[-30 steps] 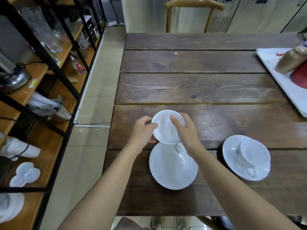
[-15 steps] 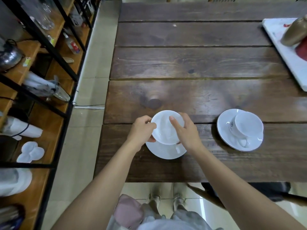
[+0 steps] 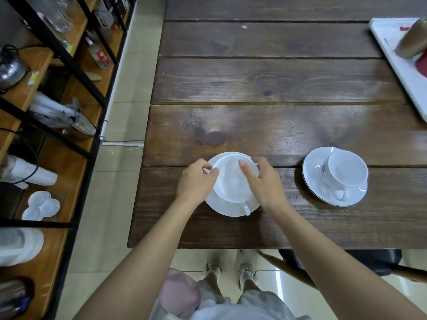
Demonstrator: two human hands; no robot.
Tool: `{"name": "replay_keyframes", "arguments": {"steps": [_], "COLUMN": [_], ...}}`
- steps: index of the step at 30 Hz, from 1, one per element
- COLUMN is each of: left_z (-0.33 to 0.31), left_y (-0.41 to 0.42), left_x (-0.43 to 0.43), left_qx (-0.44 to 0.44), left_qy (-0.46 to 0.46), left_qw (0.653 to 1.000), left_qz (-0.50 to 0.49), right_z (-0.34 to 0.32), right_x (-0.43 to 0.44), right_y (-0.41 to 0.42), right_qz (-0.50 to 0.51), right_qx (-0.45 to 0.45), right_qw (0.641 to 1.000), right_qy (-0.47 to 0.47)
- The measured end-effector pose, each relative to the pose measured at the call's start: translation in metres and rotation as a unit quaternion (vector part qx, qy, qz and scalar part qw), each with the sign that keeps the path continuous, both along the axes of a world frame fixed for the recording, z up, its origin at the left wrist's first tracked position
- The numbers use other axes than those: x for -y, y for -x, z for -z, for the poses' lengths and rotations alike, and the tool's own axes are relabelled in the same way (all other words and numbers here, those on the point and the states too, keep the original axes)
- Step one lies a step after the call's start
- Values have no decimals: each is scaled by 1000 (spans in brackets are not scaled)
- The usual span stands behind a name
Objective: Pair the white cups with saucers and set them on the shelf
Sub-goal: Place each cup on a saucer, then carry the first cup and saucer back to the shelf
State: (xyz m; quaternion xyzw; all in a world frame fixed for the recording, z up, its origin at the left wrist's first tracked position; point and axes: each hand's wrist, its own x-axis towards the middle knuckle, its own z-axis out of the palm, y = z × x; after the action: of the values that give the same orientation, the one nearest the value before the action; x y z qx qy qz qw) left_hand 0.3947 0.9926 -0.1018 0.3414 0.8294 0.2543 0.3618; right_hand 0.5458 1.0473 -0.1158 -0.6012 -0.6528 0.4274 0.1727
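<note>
Two white ceramic cups are sitting on saucers at the near edge of the dark brown plank table (image 3: 265, 88). The nearer white ceramic cup (image 3: 233, 181) is resting upright in the round white saucer (image 3: 231, 209), handle pointing toward the person, nothing visible inside it. Left hand (image 3: 195, 181) is pinching the cup rim on its left side, thumb and fingers closed on the rim. Right hand (image 3: 265, 183) is gripping the right side of the rim, index finger lying over the cup mouth. Second white cup with a small printed logo (image 3: 344, 172) is standing on a silver-rimmed white saucer (image 3: 323, 195) to the right, well apart from the hands, untouched. A white rectangular tray (image 3: 397, 63) is poking in at the far right corner, carrying a brownish-gold bottle (image 3: 411, 40) lying on its side and something red, cut off by the frame. On the left, a black metal-frame shelf unit with orange wooden boards (image 3: 57, 162) is holding a stack of small white lobed dishes (image 3: 41, 205), glassware, a metal kettle and other clutter too blurred to identify. Floor is pale tile (image 3: 111, 204); the person's feet are showing below the table edge.
</note>
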Motion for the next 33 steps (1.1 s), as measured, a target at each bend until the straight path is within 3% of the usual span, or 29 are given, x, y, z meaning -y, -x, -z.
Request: {"name": "replay_keyframes", "arguments": {"steps": [3,8,16,23,33], "left_z": [8,18,16,2,-28], "left_y": [0,-1,4,8,-2], "left_x": [5,9,8,14,46], "left_qx": [-97,41,218,294,283], "left_qy": [-37,14,22,-3,-124], "left_qw": [995,996,971,952,936], "left_qz": [-10,-73,-99,-87,-167], "right_z": [3,8,11,-2,-42], "right_x": [-7,-2,10,21,14], "right_y": [-6,-12,-10,-17,-8], "right_qz": [46,104,100,112,25], "right_qx": [11,49,-73,-218,-245], "right_qw": [998,992,984,952,960], "right_qy": [-48,51,126,185,135]}}
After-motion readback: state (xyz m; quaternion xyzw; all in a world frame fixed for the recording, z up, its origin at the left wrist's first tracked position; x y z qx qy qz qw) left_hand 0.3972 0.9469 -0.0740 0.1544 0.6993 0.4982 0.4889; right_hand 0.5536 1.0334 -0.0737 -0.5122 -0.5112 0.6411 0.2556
